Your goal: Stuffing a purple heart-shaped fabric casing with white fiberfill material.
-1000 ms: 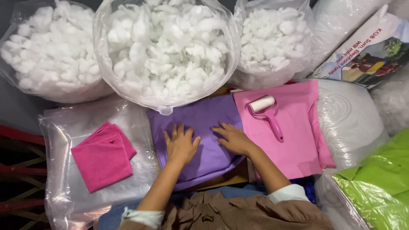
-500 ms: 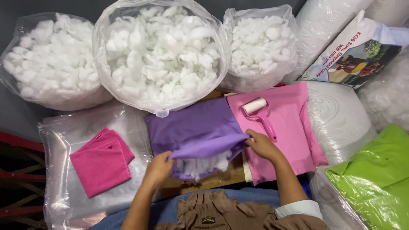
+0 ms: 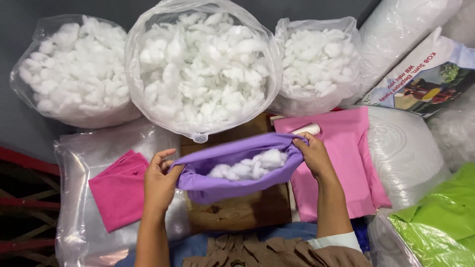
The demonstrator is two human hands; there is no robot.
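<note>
Now the purple fabric cushion cover [image 3: 232,170] hangs between both hands above a bare wooden board [image 3: 242,212], its mouth pulled wide. The left hand [image 3: 161,180] pinches the cover's left rim, thumb inside and fingers [image 3: 159,159] curled over the outside; the right hand [image 3: 312,155] clamps the right rim the same way, fingers closed on the cloth. Inside the open mouth lies a small heap of white fibre stuffing [image 3: 252,167], and the cover sags softly beneath it. Just right of the cover lies a flat pink fabric cover [image 3: 346,163] with a white lint roller [image 3: 309,129] on it; a folded magenta cloth [image 3: 118,190] lies to the left.
</note>
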